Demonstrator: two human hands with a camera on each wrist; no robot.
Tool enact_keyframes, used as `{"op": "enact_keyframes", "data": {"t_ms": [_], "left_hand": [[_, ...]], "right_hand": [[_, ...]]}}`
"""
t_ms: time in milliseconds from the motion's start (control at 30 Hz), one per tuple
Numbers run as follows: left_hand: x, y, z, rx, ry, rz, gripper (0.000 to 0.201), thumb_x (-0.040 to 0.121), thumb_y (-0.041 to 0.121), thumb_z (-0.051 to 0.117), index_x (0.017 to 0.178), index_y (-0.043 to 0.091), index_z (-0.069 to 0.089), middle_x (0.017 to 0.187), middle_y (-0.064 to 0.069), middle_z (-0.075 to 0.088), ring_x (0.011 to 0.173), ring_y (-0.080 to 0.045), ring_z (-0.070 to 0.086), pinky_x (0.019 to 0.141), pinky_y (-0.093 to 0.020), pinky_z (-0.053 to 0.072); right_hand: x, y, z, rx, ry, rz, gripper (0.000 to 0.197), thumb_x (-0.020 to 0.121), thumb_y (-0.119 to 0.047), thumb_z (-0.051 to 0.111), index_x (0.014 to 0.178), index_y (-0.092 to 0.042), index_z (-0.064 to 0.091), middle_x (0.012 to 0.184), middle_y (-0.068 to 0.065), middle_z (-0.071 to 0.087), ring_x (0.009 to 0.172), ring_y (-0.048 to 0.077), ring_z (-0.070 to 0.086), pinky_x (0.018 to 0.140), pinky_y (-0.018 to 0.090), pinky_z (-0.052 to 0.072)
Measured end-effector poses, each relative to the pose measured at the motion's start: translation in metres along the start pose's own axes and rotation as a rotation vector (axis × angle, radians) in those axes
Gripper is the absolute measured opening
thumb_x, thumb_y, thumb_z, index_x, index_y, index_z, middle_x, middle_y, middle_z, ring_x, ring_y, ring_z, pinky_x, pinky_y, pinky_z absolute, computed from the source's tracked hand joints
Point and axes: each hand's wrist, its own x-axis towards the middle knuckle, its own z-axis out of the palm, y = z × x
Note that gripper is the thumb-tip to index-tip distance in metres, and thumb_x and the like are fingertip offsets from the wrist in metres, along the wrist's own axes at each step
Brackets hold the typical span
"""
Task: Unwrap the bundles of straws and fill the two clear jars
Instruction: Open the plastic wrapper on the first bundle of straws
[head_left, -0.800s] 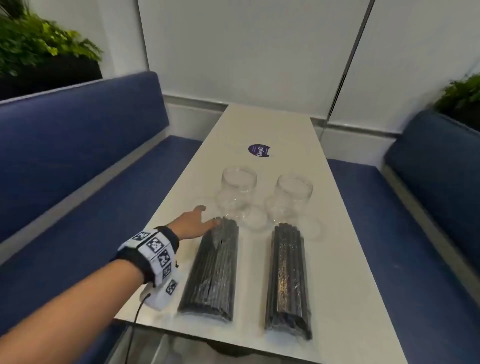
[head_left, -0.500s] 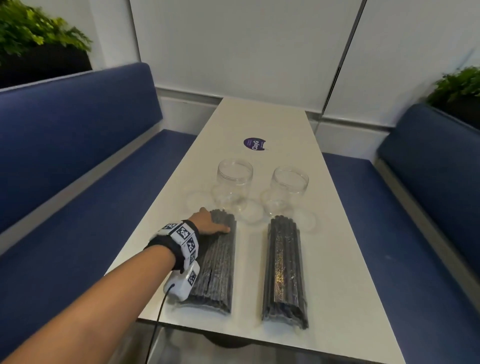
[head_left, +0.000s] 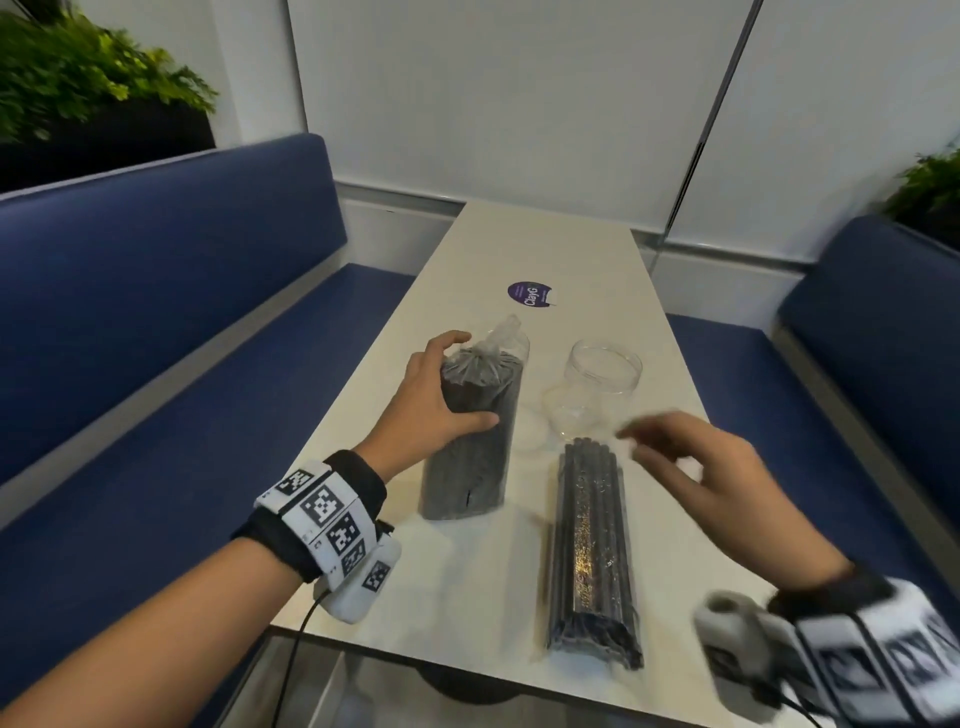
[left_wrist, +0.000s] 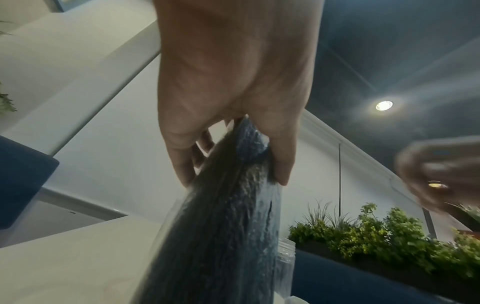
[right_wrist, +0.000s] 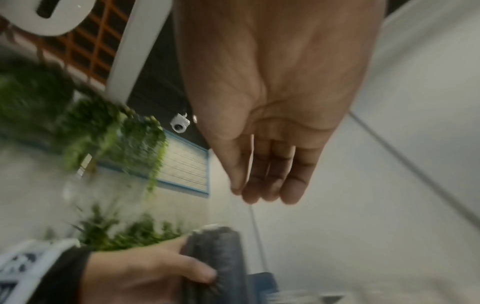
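The task is barely begun. Both bundles are in their plastic wrap, and the one jar (head_left: 597, 384) plainly in view holds no straws; the second jar is almost wholly hidden behind the raised bundle, so its contents cannot be told. What is left, as I judge it: open each wrap, free the straws, and stand them in the jars.

The left hand (head_left: 426, 400) grips the left bundle (head_left: 475, 436) near its top, fingers and thumb curled round it. That bundle stands on end on the table (head_left: 467, 571), long axis nearly upright and leaning slightly, its bunched tail of wrap pointing up. It is just in front of the hidden jar.

The right bundle (head_left: 592, 551) lies flat on the table, long axis running from the near table edge toward the visible jar, its far end just short of that jar.

The right hand (head_left: 706, 462) hovers above that far end, blurred, fingers loosely extended and holding nothing, reaching toward the upright bundle.
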Motion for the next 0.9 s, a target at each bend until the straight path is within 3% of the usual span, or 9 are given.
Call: {"op": "enact_keyframes", "data": {"t_ms": [100,167,333,467,533,667,733,800,900], "left_hand": [[-0.008,-0.002,-0.001,0.000,0.030,0.023,0.075,0.069,0.028,0.080,0.128,0.038,0.034,0.130,-0.002,0.041,0.114,-0.016,0.045,0.094,-0.026,0.038],[-0.010,-0.003,-0.002,-0.011,0.040,0.030,0.073,0.069,0.027,0.079,0.127,0.037,0.036,0.128,-0.002,0.042,0.116,-0.016,0.047,0.093,-0.024,0.038],[-0.014,-0.004,-0.002,0.014,0.069,0.011,0.074,0.071,0.028,0.078,0.131,0.031,0.036,0.131,-0.003,0.042,0.118,-0.018,0.047,0.096,-0.027,0.042],[-0.013,-0.003,-0.007,0.010,0.059,0.025,0.066,0.073,0.042,0.073,0.128,0.034,0.038,0.129,0.000,0.045,0.116,-0.014,0.048,0.097,-0.030,0.044],[-0.013,0.001,-0.012,-0.009,0.109,0.078,0.052,0.079,0.047,0.064,0.125,0.029,0.046,0.125,0.002,0.050,0.111,-0.010,0.051,0.092,-0.023,0.046],[-0.006,0.010,-0.018,0.022,0.272,0.175,0.027,0.088,0.034,0.058,0.108,0.017,0.062,0.110,0.001,0.064,0.094,-0.004,0.057,0.075,-0.006,0.046],[-0.001,0.010,-0.021,0.126,0.314,0.215,0.021,0.086,0.029,0.062,0.102,0.015,0.065,0.102,-0.001,0.068,0.089,-0.007,0.060,0.077,-0.012,0.050],[0.001,0.010,-0.022,0.223,0.304,0.260,0.022,0.086,0.029,0.063,0.100,0.013,0.067,0.098,-0.003,0.071,0.089,-0.014,0.064,0.080,-0.027,0.055],[-0.001,0.010,-0.022,0.277,0.311,0.330,0.022,0.087,0.029,0.061,0.100,0.012,0.067,0.095,-0.004,0.072,0.087,-0.016,0.065,0.079,-0.029,0.055]], "right_hand": [[0.051,-0.031,0.029,0.048,0.027,-0.172,0.018,0.089,-0.011,0.054,0.102,-0.018,0.062,0.093,0.002,0.063,0.080,0.014,0.056,0.074,0.023,0.046],[0.083,-0.042,0.045,0.047,0.081,-0.210,0.017,0.089,-0.011,0.054,0.103,-0.014,0.062,0.093,0.004,0.061,0.080,0.014,0.053,0.074,0.022,0.044],[0.128,-0.041,0.073,-0.060,0.055,-0.149,0.024,0.089,-0.020,0.053,0.109,-0.009,0.061,0.104,0.010,0.059,0.089,0.011,0.042,0.078,0.019,0.031],[0.138,-0.039,0.077,-0.061,0.047,-0.105,0.020,0.088,-0.018,0.054,0.100,-0.007,0.064,0.100,0.013,0.062,0.090,0.020,0.051,0.076,0.023,0.032],[0.141,-0.039,0.075,-0.019,0.049,-0.088,0.017,0.087,-0.017,0.056,0.095,-0.005,0.066,0.097,0.015,0.066,0.091,0.027,0.058,0.075,0.027,0.038],[0.141,-0.043,0.074,0.053,0.059,-0.068,0.017,0.085,-0.019,0.060,0.092,-0.006,0.067,0.094,0.014,0.069,0.088,0.026,0.061,0.079,0.034,0.046],[0.140,-0.045,0.072,0.051,0.063,-0.076,0.018,0.084,-0.021,0.061,0.090,-0.006,0.067,0.093,0.014,0.068,0.087,0.026,0.060,0.079,0.036,0.046],[0.140,-0.044,0.069,0.057,0.058,-0.076,0.018,0.084,-0.021,0.061,0.088,-0.005,0.068,0.092,0.015,0.069,0.086,0.027,0.061,0.079,0.038,0.047],[0.142,-0.037,0.067,0.156,0.034,-0.030,0.020,0.085,-0.021,0.060,0.088,-0.004,0.069,0.093,0.013,0.070,0.084,0.023,0.060,0.075,0.031,0.047]]}}
